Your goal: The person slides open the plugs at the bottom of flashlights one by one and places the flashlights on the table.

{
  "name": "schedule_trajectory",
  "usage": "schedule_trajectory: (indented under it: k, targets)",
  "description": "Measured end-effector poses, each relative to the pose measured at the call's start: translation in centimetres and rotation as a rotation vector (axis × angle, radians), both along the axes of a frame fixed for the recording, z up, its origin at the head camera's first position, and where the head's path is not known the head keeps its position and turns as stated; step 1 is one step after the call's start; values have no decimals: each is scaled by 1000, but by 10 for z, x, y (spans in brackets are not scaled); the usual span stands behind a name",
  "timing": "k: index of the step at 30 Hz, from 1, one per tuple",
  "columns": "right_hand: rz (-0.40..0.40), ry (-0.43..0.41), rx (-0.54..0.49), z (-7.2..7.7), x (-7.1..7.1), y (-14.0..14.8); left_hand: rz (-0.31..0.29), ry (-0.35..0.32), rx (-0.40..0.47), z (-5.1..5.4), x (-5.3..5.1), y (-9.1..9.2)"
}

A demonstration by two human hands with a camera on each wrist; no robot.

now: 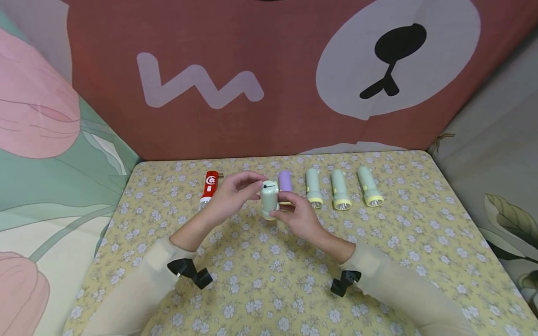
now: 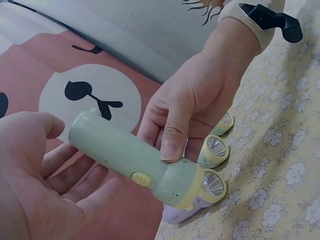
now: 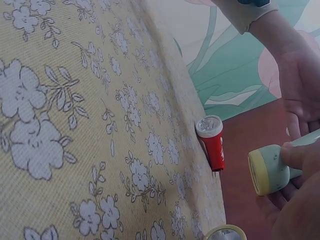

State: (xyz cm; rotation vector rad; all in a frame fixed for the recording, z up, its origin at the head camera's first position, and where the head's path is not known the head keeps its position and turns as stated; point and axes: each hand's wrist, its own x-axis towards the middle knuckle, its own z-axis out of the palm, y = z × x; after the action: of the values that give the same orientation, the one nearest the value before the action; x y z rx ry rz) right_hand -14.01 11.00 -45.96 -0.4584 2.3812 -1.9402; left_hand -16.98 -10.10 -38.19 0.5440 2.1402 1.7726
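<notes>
A pale green flashlight (image 1: pixel 269 200) with a yellow rim is held above the table, its tail end up and its lens end down. My right hand (image 1: pixel 302 217) grips it near the lens end; in the left wrist view the thumb presses on the green body (image 2: pixel 120 145). Beside the tail end is my left hand (image 1: pixel 229 191), with loosely spread fingers (image 2: pixel 92 195) under and behind the body. The yellow switch (image 2: pixel 141 179) faces the left wrist camera. From the right wrist, the flashlight's yellow rim (image 3: pixel 258 172) shows, but its lens is mostly turned away.
Behind my hands, a red flashlight (image 1: pixel 210 185) lies at the left and a purple one (image 1: pixel 285 180) near the middle. Three more pale green flashlights (image 1: pixel 339 184) lie in a row to the right. A floral cloth (image 1: pixel 252 289) covers the table, with printed curtains (image 1: pixel 201 126) around it.
</notes>
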Motion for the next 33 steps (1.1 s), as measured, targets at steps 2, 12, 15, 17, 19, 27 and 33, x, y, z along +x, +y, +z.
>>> schedule_trajectory:
  k: [2, 12, 15, 17, 19, 27, 33]
  targets:
    - [0, 5, 5, 0, 0, 0, 7, -5, -1, 1, 0, 1]
    - [0, 21, 29, -5, 1, -3, 15, -29, -12, 0, -1, 2]
    - [-9, 34, 37, -5, 2, -5, 16, -34, -13, 2, -2, 3]
    - [-17, 43, 36, -4, 2, -6, 10, -33, -14, 4, -3, 2]
    - [-24, 45, 31, -3, 3, -7, 2, -37, -7, 4, -4, 2]
    - [-68, 31, 13, -3, 4, -10, 3, -66, -6, 5, -6, 3]
    - [-101, 48, -27, -4, 4, -11, 23, -64, 4, 4, -6, 6]
